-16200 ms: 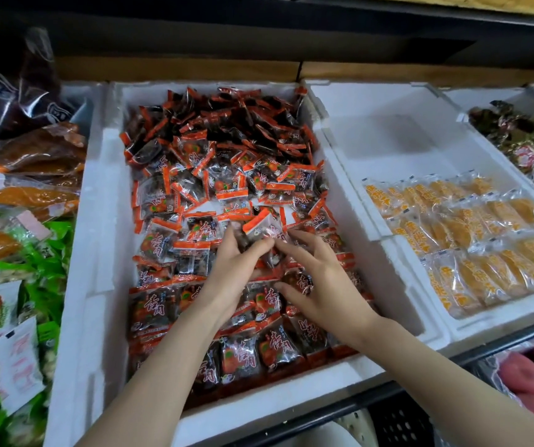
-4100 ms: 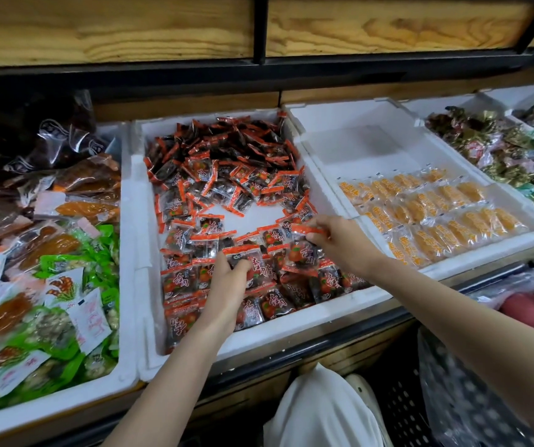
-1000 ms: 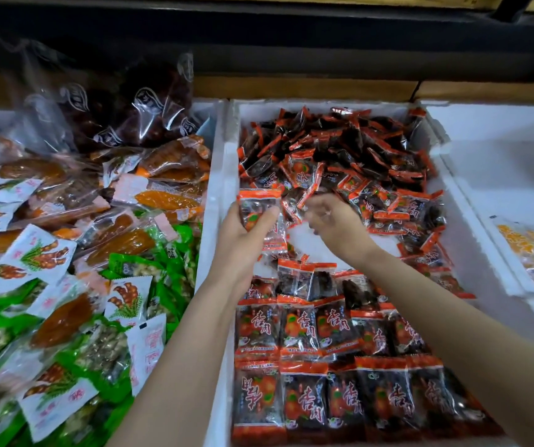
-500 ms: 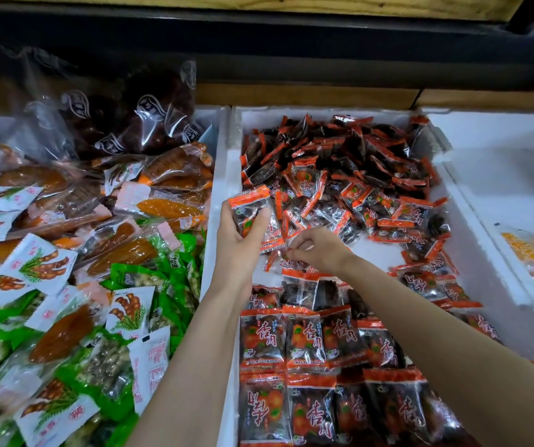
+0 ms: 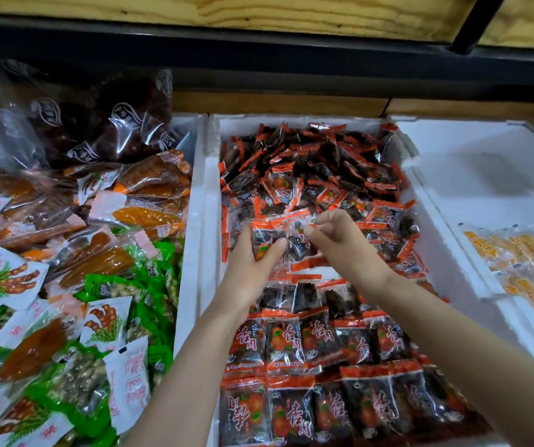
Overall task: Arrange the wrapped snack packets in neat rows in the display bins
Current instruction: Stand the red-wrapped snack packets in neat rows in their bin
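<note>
Two hands meet over the middle of the white bin (image 5: 208,195), centre of frame. Left hand (image 5: 249,269): fingers curled round the held packets (image 5: 264,241). How many is hard to tell, as the palm covers their lower part. Right hand (image 5: 343,243): fingertips pinch the clear corner of the top one. The right forearm hides part of the tidy rows (image 5: 291,346), and the nearest row is cut off at the bottom edge. Half a second ago the right hand pointed down into the loose heap (image 5: 323,162); now it is raised to the left hand's load. Top held packet: orange seal uppermost, slanting up to the right, long axis roughly up the frame. Row packets run lengthwise up the frame, seals at the far end.
</note>
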A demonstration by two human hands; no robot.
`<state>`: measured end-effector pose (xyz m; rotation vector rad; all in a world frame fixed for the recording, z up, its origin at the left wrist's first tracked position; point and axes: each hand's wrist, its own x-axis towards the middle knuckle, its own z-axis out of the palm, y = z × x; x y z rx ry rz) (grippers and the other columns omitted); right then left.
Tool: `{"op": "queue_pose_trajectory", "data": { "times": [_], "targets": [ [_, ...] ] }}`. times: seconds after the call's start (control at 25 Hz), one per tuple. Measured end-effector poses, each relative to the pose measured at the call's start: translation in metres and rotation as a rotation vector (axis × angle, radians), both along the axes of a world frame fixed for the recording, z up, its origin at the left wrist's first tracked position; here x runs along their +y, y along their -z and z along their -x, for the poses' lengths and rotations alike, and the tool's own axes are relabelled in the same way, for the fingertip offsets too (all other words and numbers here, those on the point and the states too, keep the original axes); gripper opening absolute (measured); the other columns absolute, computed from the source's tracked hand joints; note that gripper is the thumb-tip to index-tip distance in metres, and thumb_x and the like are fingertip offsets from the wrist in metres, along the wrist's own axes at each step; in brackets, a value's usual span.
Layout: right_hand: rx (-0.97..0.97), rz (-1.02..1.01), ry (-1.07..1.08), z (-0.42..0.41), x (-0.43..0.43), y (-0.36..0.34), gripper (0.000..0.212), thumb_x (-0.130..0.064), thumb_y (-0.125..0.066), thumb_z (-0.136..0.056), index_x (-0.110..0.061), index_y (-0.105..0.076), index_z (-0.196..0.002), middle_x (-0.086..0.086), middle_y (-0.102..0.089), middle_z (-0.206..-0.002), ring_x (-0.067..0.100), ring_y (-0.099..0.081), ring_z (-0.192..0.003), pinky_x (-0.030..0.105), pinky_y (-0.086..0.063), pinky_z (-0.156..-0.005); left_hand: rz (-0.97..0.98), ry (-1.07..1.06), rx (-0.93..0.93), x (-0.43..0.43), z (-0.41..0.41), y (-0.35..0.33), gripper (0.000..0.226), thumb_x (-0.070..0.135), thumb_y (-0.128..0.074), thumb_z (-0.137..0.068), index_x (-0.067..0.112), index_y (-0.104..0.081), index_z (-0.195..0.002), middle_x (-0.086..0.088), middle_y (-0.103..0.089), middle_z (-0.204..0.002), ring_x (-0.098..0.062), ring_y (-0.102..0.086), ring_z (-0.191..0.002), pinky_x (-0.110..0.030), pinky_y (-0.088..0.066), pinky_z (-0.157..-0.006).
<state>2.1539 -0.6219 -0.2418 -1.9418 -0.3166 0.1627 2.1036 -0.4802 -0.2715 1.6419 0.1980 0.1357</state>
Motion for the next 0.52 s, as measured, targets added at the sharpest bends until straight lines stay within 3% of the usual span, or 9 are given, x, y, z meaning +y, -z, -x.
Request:
{"op": "queue_pose_trajectory", "data": {
  "times": [0.08,0.2,0.28,0.36,0.44,0.52],
  "targets": [
    [0.046,0.048,-0.036,0.008,-0.005,-0.01,0.037,-0.028,-0.058,-0.091,-0.016,-0.04,-0.121,-0.008,-0.053,-0.092,0.01,-0.057,-0.089,0.02,-0.048,-0.077,-0.005,0.03,0.027,-0.002,0.003,0.0,0.081,0.043,-0.055,-0.092,0.033,-0.001,-0.152,0.01,-0.005,-0.16,-0.013,-0.008,-0.147,-0.037,-0.017,-0.116],
    [0.054,0.109,-0.069,0.012,-0.014,-0.022,0.054,-0.025,-0.072,-0.08,-0.022,-0.046,-0.128,-0.006,-0.057,-0.107,0.007,-0.06,-0.095,0.023,-0.049,-0.081,0.004,0.049,0.045,-0.004,0.004,-0.001,0.083,0.046,-0.055,-0.091,0.032,-0.002,-0.153,0.01,-0.004,-0.16,-0.013,-0.008,-0.147,-0.037,-0.017,-0.116],
    [-0.025,0.103,-0.062,0.013,-0.014,-0.028,0.026,-0.021,-0.073,-0.079,-0.018,-0.066,-0.104,-0.006,-0.066,-0.095,0.003,-0.061,-0.084,0.026,-0.052,-0.08,0.026,0.053,0.043,-0.006,0.003,0.0,0.085,0.05,-0.056,-0.088,0.033,-0.004,-0.153,0.01,-0.007,-0.16,-0.013,-0.01,-0.147,-0.039,-0.017,-0.116],
    [-0.086,-0.007,0.005,0.009,-0.013,-0.028,0.002,-0.018,-0.071,-0.082,-0.018,-0.069,-0.08,-0.004,-0.067,-0.075,0.008,-0.061,-0.071,0.035,-0.054,-0.076,0.071,0.062,0.041,-0.006,0.001,0.001,0.093,0.062,-0.06,-0.078,0.039,-0.008,-0.152,0.011,-0.012,-0.16,-0.015,-0.016,-0.146,-0.047,-0.021,-0.117],
    [-0.106,-0.142,0.099,0.006,-0.013,-0.024,0.013,-0.015,-0.067,-0.085,-0.018,-0.064,-0.073,0.001,-0.065,-0.075,0.021,-0.062,-0.076,0.048,-0.053,-0.081,0.141,0.053,0.064,-0.006,0.001,0.002,0.11,0.08,-0.065,-0.057,0.046,-0.014,-0.148,0.009,-0.018,-0.159,-0.018,-0.024,-0.144,-0.054,-0.025,-0.114],
    [-0.117,-0.259,0.182,0.005,-0.008,-0.016,0.018,-0.017,-0.063,-0.089,-0.019,-0.057,-0.072,0.002,-0.061,-0.077,0.025,-0.058,-0.079,0.056,-0.05,-0.083,0.206,0.055,0.07,-0.008,0.001,0.001,0.117,0.084,-0.067,-0.048,0.047,-0.018,-0.147,0.008,-0.021,-0.158,-0.02,-0.028,-0.143,-0.055,-0.026,-0.113]
  ]
}}
